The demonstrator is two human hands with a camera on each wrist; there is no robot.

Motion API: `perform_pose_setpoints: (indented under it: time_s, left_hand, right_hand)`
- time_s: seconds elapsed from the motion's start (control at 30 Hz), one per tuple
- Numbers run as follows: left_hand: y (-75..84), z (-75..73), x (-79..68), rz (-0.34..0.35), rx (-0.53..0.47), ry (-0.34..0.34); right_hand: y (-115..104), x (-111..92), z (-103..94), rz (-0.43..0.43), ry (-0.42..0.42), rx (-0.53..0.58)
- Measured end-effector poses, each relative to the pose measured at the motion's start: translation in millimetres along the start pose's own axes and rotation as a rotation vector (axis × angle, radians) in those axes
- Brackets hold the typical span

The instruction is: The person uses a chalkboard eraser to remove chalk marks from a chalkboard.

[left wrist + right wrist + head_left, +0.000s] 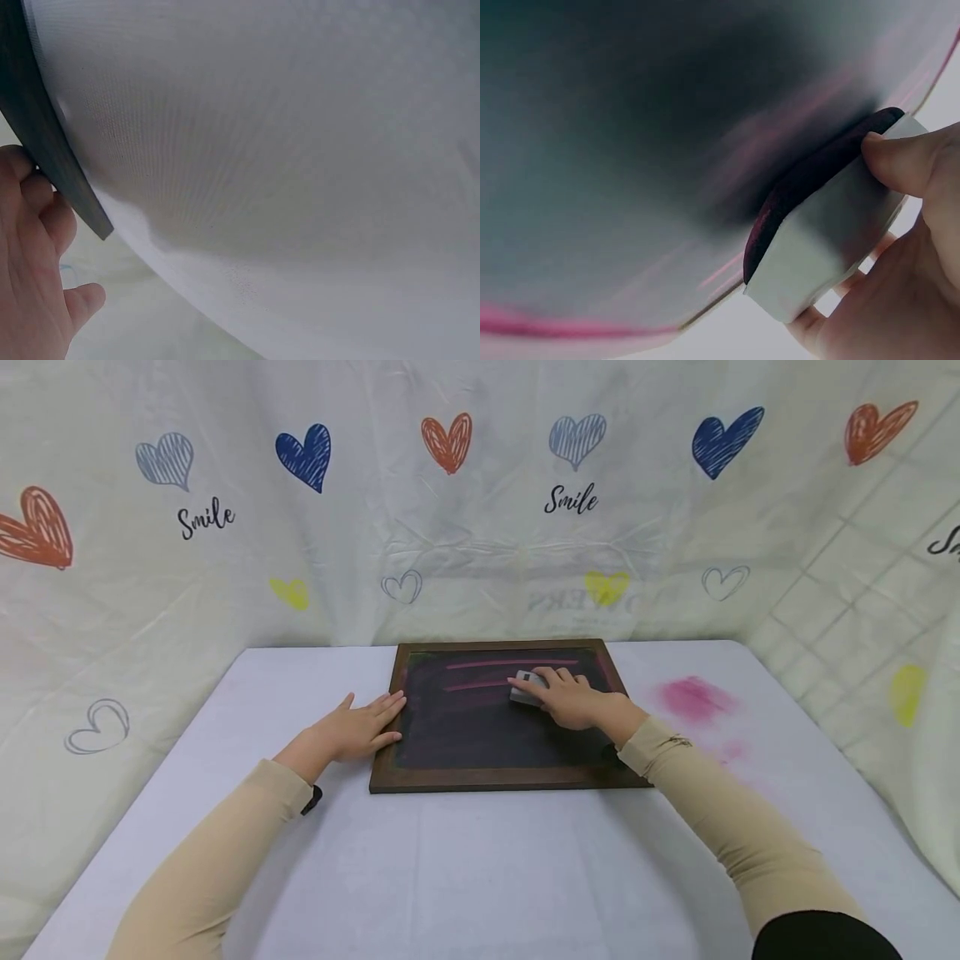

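A chalkboard (457,739) in a brown wooden frame lies on the table, with pink chalk lines (512,663) across its upper part. My right hand (576,702) grips a grey-white chalkboard eraser (821,232), its dark felt side toward the board, right of the shorter pink line. In the right wrist view the thumb lies along one side of the eraser and the fingers go round the other; faint pink smears show by the felt. My left hand (351,731) rests with its fingers extended against the frame's left edge (56,142).
A white cloth covers the table (480,877). Pink chalk dust (696,699) stains it right of the board. Behind hangs a pale curtain (495,539) printed with hearts. A black rounded thing (825,937) shows at the lower right edge.
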State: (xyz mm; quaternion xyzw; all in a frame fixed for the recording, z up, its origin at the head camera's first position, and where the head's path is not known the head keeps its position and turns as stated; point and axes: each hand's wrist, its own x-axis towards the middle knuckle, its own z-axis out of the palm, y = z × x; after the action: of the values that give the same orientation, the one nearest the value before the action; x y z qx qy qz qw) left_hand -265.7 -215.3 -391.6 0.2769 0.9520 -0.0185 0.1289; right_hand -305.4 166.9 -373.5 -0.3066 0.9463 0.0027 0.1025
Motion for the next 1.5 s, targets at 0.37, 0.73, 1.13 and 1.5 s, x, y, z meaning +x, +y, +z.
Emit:
perform_pose_setpoints:
  time_s: [0.37, 0.73, 1.13, 1.5]
  left_hand:
    - [-0.6, 3.7, -1.6, 0.001, 0.005, 0.003]
    - [-2.1, 5.6, -0.9, 0.005, 0.01, 0.004]
    - [-1.9, 6.0, 0.3, 0.013, -0.002, 0.003]
    - [-2.8, 3.5, 1.5, 0.011, 0.004, 0.014]
  right_hand:
    - [43.7, -37.3, 4.0, 0.036, 0.044, 0.013]
    - [50.6, -47.8, 4.5, -0.009, 0.112, 0.064]
    - [71.1, -53.5, 2.7, 0.018, 0.167, 0.046]
    - [88.6, -53.0, -7.0, -0.001, 0.166, -0.006]
